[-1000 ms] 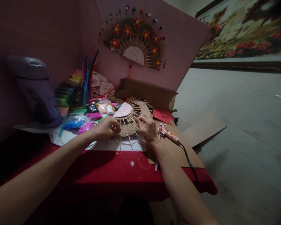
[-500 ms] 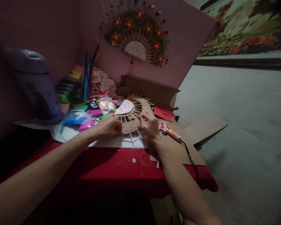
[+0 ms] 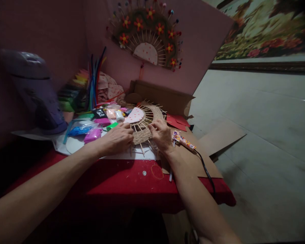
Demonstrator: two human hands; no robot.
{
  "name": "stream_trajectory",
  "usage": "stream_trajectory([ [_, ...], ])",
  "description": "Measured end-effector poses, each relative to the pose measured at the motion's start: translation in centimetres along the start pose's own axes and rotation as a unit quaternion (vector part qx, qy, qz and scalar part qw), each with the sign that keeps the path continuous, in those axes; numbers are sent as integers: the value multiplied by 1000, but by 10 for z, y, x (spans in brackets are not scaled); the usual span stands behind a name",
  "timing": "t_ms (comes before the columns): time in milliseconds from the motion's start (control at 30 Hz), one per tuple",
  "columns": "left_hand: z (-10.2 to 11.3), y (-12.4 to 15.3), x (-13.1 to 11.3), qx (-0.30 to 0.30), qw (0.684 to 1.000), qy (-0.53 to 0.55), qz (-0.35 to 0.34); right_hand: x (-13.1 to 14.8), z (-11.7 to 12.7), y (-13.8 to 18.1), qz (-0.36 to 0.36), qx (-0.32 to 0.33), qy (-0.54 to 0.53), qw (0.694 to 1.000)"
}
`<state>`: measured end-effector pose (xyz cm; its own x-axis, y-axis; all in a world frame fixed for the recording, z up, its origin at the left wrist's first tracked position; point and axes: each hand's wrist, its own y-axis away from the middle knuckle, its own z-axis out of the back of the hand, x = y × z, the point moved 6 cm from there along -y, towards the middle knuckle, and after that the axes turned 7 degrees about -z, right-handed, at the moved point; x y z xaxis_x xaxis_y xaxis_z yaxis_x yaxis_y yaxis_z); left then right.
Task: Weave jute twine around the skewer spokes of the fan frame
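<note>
A half-round fan of thin wooden sticks [image 3: 142, 151] and woven twine [image 3: 142, 136] lies in front of me on the table. At its centre is a white half-disc with red dots [image 3: 135, 115]. My left hand [image 3: 120, 137] is closed on the near left end of the twine band, its fingertips partly hidden. My right hand [image 3: 160, 135] pinches the band farther right, thumb on top. Just right of that hand rests a flower-patterned glue gun [image 3: 184, 140] with a black cord.
Bags of coloured clay [image 3: 93, 135] crowd the left, beside a purple flask [image 3: 38, 95] and pipe cleaners [image 3: 93, 81]. Cardboard [image 3: 193, 161] lies under the glue gun, red sheets [image 3: 178, 121] behind it. A finished flowered fan [image 3: 147, 37] hangs above. The red cloth [image 3: 112, 183] covers the table's front edge.
My left hand has shifted slightly right along the near end of the twine band. The right hand keeps its pinch. The whole view has moved a little.
</note>
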<state>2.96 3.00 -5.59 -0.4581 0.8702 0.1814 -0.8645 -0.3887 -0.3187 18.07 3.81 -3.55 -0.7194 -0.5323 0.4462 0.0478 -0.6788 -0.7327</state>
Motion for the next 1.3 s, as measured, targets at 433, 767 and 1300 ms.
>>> stream_trajectory([
  [433, -8, 0, 13, 9, 994, 78, 78, 25, -12, 9, 125, 132, -66, 981],
  [767, -14, 1, 19, 3, 988, 115, 98, 36, -30, 19, 147, 203, 25, 968],
  [1300, -15, 0, 23, -19, 987, 131, 96, 37, -42, 22, 161, 231, 72, 957],
])
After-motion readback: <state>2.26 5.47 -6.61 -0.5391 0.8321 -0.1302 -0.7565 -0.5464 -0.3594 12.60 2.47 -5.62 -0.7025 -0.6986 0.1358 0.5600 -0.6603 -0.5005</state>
